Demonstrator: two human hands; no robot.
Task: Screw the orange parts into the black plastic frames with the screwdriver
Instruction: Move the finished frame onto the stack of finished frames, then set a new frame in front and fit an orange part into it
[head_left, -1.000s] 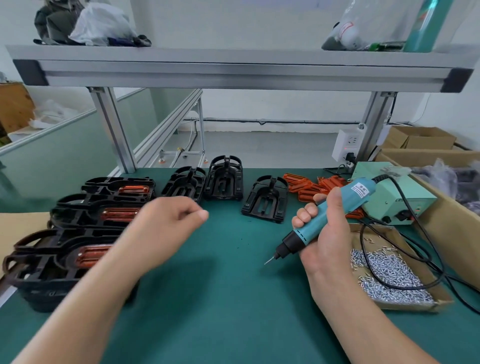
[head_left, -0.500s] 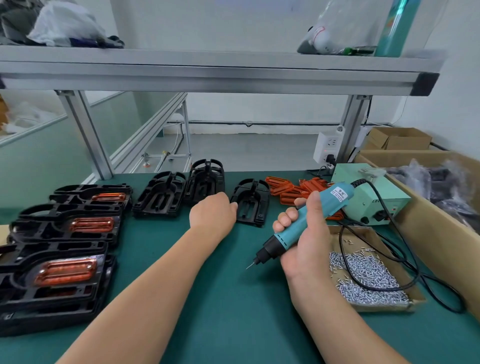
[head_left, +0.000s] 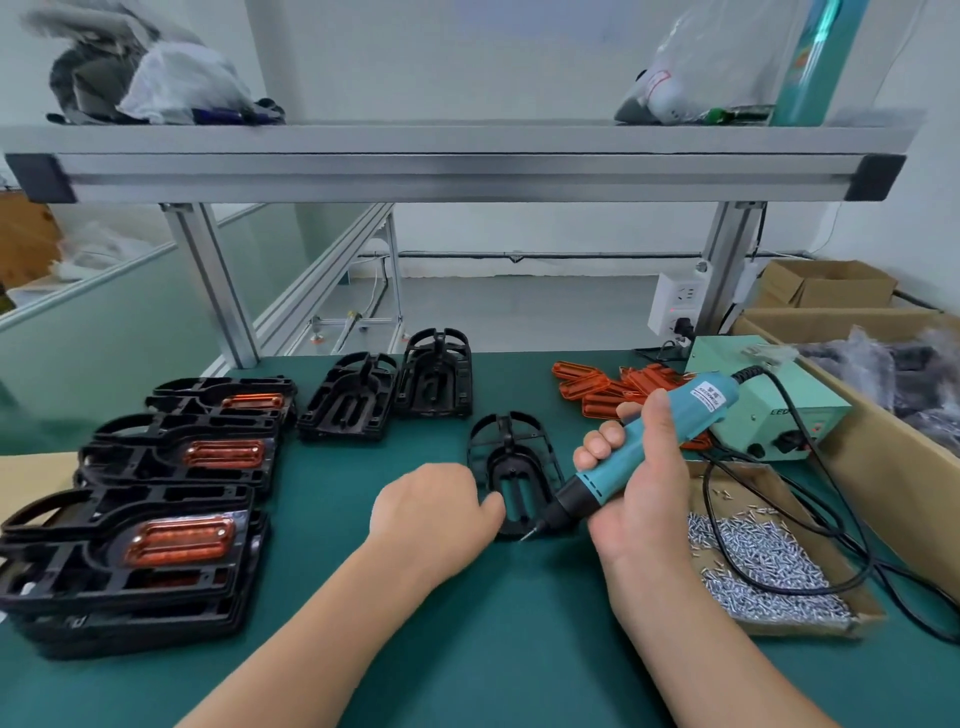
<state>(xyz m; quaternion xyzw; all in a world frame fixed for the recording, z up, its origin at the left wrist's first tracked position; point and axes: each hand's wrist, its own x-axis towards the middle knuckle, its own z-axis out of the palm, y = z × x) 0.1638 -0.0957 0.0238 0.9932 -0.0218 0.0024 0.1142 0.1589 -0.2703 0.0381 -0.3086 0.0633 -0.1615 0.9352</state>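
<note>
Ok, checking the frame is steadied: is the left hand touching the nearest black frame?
Touching. In the head view the thumb of the left hand lies against the left rim of the black frame, no mat showing between.

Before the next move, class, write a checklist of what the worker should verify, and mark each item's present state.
1. Screwdriver gripped in right hand: ok.
2. Black frame held by left hand: ok.
3. Orange part seated in that frame: not ok; the orange parts lie in a pile behind it.
4. Screws close beside the right hand: ok.
5. Screw loaded on the screwdriver's tip: cannot tell.
</note>
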